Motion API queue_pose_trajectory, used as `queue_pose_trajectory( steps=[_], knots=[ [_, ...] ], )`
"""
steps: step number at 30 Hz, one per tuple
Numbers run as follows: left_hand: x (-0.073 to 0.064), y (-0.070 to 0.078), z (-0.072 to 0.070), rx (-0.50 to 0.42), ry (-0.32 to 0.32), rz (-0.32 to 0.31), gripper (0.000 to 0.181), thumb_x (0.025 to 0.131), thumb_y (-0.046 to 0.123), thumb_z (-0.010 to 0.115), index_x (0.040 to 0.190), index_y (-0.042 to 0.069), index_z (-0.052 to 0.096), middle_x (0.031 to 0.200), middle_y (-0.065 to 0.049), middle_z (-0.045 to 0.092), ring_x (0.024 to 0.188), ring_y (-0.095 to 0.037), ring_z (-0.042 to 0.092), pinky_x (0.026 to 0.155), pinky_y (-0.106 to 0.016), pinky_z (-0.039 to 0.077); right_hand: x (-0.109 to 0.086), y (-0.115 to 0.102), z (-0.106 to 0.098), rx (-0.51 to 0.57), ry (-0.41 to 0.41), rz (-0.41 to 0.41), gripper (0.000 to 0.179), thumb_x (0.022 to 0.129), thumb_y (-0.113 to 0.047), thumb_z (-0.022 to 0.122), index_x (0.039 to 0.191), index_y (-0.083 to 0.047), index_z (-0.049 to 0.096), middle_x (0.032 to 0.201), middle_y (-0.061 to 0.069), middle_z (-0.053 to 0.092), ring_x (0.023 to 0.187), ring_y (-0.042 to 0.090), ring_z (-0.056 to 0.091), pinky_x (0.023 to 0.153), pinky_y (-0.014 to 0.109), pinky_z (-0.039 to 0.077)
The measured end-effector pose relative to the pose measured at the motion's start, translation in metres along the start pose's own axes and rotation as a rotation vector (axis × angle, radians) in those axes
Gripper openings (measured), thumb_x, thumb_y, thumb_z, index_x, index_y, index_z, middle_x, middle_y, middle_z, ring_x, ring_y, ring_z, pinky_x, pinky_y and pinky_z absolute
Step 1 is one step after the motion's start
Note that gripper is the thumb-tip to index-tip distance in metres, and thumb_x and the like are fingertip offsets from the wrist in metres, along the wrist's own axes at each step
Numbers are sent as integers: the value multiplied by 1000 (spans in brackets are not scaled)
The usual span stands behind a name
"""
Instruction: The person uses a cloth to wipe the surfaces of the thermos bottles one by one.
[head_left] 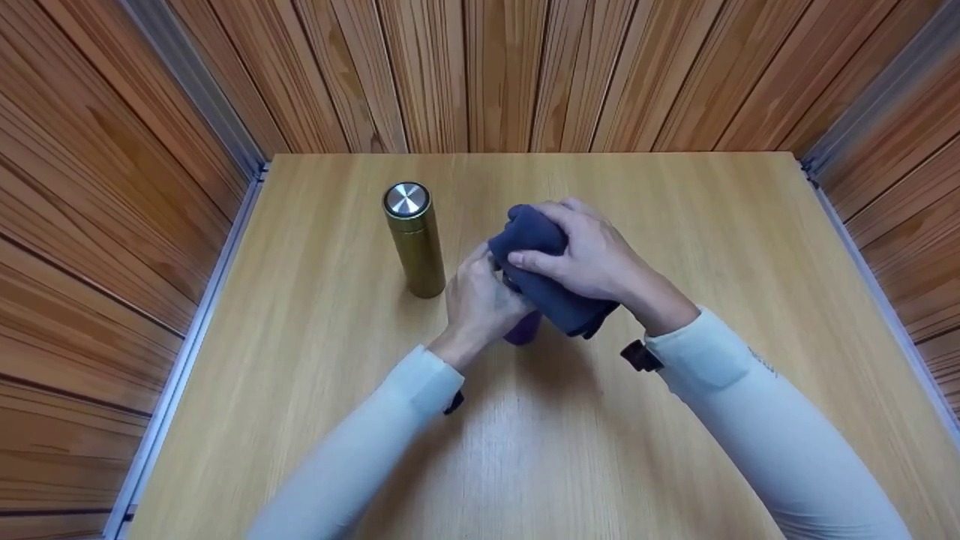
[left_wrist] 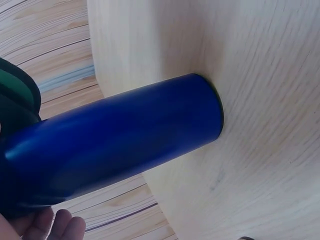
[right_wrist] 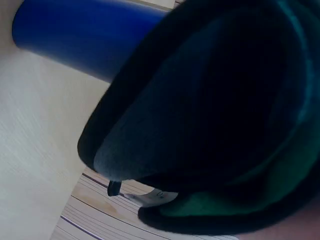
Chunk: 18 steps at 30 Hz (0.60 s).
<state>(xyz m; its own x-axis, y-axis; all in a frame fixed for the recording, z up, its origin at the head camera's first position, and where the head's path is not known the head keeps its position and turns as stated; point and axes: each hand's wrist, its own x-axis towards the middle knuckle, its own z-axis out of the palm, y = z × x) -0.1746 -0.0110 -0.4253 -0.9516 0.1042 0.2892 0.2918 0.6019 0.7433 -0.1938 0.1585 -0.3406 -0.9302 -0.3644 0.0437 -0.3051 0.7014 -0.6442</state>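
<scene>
My right hand (head_left: pixel 589 251) grips a folded dark navy cloth (head_left: pixel 551 277), thumb across its upper face. In the right wrist view the cloth (right_wrist: pixel 200 100) hangs in thick folds with a dark edge, a greenish inner side and a small white tag. A bottle (head_left: pixel 523 330) stands upright beneath it, purple in the head view and blue in the wrist views; the cloth and hands hide its top. My left hand (head_left: pixel 487 296) holds the bottle around its upper end. Its fingertips (left_wrist: pixel 60 225) show beside the blue bottle in the left wrist view.
A gold-olive flask (head_left: pixel 420 247) with a shiny metal lid stands upright left of my hands. Everything is on a light wooden table (head_left: pixel 322 337), enclosed by wood-plank walls (head_left: pixel 502 75) at the back and both sides, with metal strips along the side edges.
</scene>
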Motion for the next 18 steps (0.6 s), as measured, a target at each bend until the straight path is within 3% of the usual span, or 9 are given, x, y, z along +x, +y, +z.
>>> queue_pose_trajectory(
  steps=[7, 13, 18],
  knots=[
    [-1, -1, 1, 14, -13, -30, 51, 83, 44, 83, 118, 10, 72, 104, -2, 71, 97, -20, 65, 89, -36, 55, 1, 6, 6, 140, 92, 12, 45, 95, -34, 74, 135, -16, 66, 123, 8, 61, 106, 29, 58, 90, 47, 46],
    [-1, -1, 2, 6, -18, -37, 53, 83, 49, 82, 121, 13, 73, 103, 0, 68, 95, -19, 63, 88, -35, 56, -4, 6, 11, 178, 192, 33, 39, 98, -23, 72, 134, -12, 65, 124, 11, 63, 110, 31, 59, 97, 50, 45],
    [0, 0, 2, 4, -15, -49, 54, 82, 49, 83, 122, 14, 73, 104, 1, 66, 95, -18, 61, 89, -35, 55, -13, 5, 14, 180, 236, 61, 41, 98, -23, 71, 137, -11, 62, 122, 13, 61, 111, 32, 58, 98, 51, 45]
  ],
)
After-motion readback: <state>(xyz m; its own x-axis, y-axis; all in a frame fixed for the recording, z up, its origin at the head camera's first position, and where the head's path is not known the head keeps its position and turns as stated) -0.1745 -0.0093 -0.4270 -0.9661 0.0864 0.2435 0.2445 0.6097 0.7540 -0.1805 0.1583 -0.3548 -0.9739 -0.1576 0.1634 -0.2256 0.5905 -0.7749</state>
